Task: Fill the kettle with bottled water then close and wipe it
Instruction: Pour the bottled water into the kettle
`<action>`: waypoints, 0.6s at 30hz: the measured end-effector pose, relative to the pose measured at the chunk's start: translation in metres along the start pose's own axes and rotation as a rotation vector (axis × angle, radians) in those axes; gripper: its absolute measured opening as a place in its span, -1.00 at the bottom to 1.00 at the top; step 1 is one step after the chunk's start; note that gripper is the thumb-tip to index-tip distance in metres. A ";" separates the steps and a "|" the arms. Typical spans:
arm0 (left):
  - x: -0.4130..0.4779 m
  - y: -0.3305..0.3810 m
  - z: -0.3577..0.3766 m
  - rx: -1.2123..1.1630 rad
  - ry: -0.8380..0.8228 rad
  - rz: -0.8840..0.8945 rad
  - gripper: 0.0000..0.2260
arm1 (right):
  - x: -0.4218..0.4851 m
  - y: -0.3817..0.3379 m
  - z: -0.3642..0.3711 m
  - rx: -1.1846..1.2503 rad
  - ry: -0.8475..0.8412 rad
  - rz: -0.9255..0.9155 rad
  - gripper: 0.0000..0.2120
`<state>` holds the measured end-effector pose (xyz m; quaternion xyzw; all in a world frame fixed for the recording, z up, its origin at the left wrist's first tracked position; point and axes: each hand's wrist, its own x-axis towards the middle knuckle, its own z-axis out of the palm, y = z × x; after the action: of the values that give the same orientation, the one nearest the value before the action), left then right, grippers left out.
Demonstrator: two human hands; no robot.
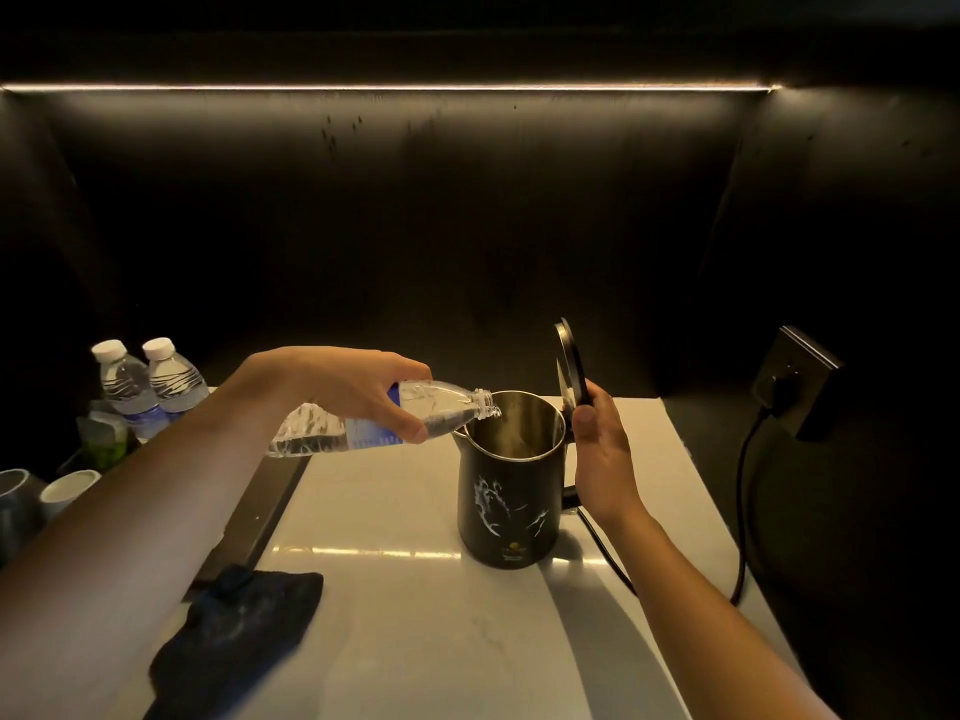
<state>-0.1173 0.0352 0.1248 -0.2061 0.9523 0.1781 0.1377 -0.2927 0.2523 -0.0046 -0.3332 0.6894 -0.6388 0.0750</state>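
Note:
A black kettle (506,504) with a white pattern stands on the pale counter (405,631), its steel inside showing. Its lid (570,367) is tipped up at the back right. My left hand (358,389) grips a clear water bottle (374,420) with a blue label, uncapped and tilted nearly flat, its mouth over the kettle's rim. My right hand (602,454) wraps the kettle's handle, thumb up beside the lid's hinge. A dark cloth (234,631) lies crumpled at the counter's front left.
Two capped water bottles (145,387) stand at the back left, with green sachets (104,439) and two cups (65,488) in front of them. A black cord (743,511) runs from the kettle's base to a wall socket (795,381) on the right. Dark walls enclose the niche.

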 end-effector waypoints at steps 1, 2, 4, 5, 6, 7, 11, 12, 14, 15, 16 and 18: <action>0.001 0.000 0.000 0.003 -0.002 -0.001 -0.35 | 0.000 0.000 0.000 -0.004 0.000 -0.003 -0.17; 0.002 0.000 0.000 0.001 -0.004 -0.001 -0.36 | 0.000 0.000 0.000 -0.005 -0.001 -0.004 -0.18; 0.002 0.000 0.001 -0.002 -0.007 0.000 -0.33 | 0.000 0.000 -0.001 -0.005 -0.004 -0.004 -0.17; 0.002 0.001 0.001 -0.004 -0.008 -0.002 -0.35 | 0.000 0.000 -0.001 -0.005 -0.005 -0.006 -0.16; 0.002 0.001 0.001 -0.007 -0.009 -0.003 -0.38 | 0.000 0.000 0.000 -0.002 -0.006 -0.006 -0.16; 0.001 0.001 0.001 -0.009 -0.011 -0.002 -0.39 | 0.000 0.000 0.000 0.002 -0.007 -0.006 -0.16; 0.001 0.002 0.001 -0.017 -0.001 0.000 -0.33 | 0.000 -0.001 0.000 -0.001 -0.004 -0.007 -0.14; 0.001 0.002 0.000 -0.012 0.003 0.000 -0.34 | 0.000 -0.001 0.000 -0.003 -0.002 -0.006 -0.14; 0.001 0.003 0.000 -0.001 0.005 0.007 -0.38 | -0.001 -0.001 0.000 -0.005 -0.004 -0.003 -0.14; 0.001 0.003 0.000 -0.001 0.006 0.008 -0.42 | -0.001 -0.002 -0.001 -0.007 -0.006 -0.003 -0.14; 0.000 0.003 0.000 -0.003 0.009 0.009 -0.44 | -0.001 -0.002 -0.001 -0.007 -0.007 -0.002 -0.13; 0.000 0.003 0.001 -0.008 0.018 0.007 -0.42 | -0.002 -0.003 0.000 -0.005 -0.007 -0.002 -0.13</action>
<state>-0.1182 0.0382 0.1244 -0.2049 0.9536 0.1802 0.1275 -0.2907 0.2536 -0.0022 -0.3364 0.6904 -0.6359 0.0759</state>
